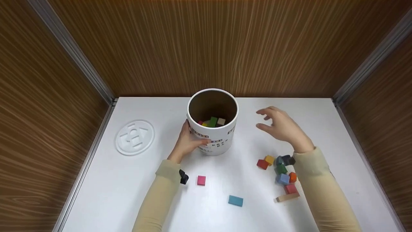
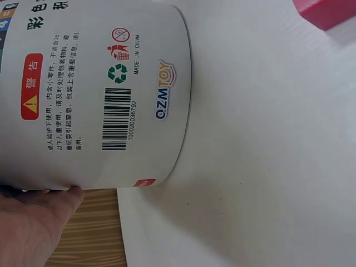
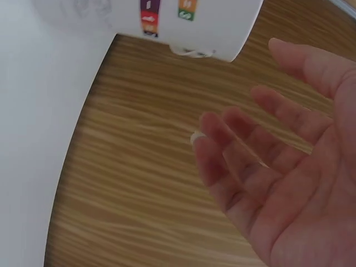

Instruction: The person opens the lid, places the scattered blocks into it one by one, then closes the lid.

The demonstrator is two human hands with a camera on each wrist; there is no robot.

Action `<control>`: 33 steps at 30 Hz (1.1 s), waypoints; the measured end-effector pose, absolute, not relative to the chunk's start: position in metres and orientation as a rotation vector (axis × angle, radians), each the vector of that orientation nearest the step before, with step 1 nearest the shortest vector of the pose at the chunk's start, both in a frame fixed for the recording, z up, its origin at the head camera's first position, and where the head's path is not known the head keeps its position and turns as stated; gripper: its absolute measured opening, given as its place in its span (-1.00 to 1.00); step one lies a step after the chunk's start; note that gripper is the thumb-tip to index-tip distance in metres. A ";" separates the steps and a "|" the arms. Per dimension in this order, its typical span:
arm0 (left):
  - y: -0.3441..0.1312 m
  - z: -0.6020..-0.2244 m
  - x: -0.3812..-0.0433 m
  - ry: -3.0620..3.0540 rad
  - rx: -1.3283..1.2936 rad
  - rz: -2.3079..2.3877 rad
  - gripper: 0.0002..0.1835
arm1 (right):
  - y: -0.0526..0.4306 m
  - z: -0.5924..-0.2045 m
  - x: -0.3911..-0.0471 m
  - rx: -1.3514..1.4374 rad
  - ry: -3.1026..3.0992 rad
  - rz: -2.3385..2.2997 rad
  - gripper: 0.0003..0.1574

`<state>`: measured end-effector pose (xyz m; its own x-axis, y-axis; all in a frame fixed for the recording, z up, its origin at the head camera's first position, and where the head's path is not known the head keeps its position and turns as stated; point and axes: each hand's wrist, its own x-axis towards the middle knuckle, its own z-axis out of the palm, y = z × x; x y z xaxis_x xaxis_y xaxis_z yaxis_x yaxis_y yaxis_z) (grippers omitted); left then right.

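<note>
A white cylindrical tub [image 1: 220,138] with printed labels stands upright on the table, several blocks visible inside, among them a green block [image 1: 212,121]. My left hand [image 1: 187,140] grips its left side, thumb across the front and fingers along the side, partly hidden behind it. In the left wrist view the tub's barcode side [image 2: 89,89] faces the camera, above the fingers. To the right of the tub, apart from it, my right hand [image 1: 279,126] hovers with nothing in it, its fingers loosely bent. The right wrist view shows its bare palm [image 3: 311,194].
Several coloured blocks lie in a cluster at the right, including a red block [image 1: 262,164] and a light blue block [image 1: 283,179]. Nearer me are a pink block [image 1: 201,180] and a teal block [image 1: 236,200]. A white round lid [image 1: 119,149] lies left. Wood-grain panels [image 1: 212,48] surround the table.
</note>
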<state>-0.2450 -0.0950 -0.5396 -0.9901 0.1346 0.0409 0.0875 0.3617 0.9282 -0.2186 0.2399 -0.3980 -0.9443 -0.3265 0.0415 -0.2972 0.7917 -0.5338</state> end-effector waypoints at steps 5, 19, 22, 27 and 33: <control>-0.096 -0.541 -0.245 2.551 0.190 1.750 0.46 | 0.257 -0.411 -0.210 -0.458 2.881 -0.853 -0.44; -0.096 -0.541 -0.244 2.558 0.211 1.749 0.47 | 0.285 -0.480 -0.181 -0.327 2.782 -0.696 -0.44; -0.096 -0.541 -0.244 2.555 0.211 1.754 0.46 | 0.280 -0.493 -0.178 -0.313 2.765 -0.659 -0.46; -0.096 -0.540 -0.243 2.555 0.215 1.755 0.46 | 0.267 -0.512 -0.176 -0.325 2.731 -0.556 -0.48; -0.096 -0.541 -0.243 2.545 0.224 1.761 0.45 | 0.256 -0.525 -0.177 -0.375 2.727 -0.412 -0.51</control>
<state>-0.2430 -0.0958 -0.5405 -0.9888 0.1403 0.0505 0.0968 0.3458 0.9333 -0.1765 0.2559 -0.5246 -0.9013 -0.3074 -0.3052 -0.2034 0.9224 -0.3282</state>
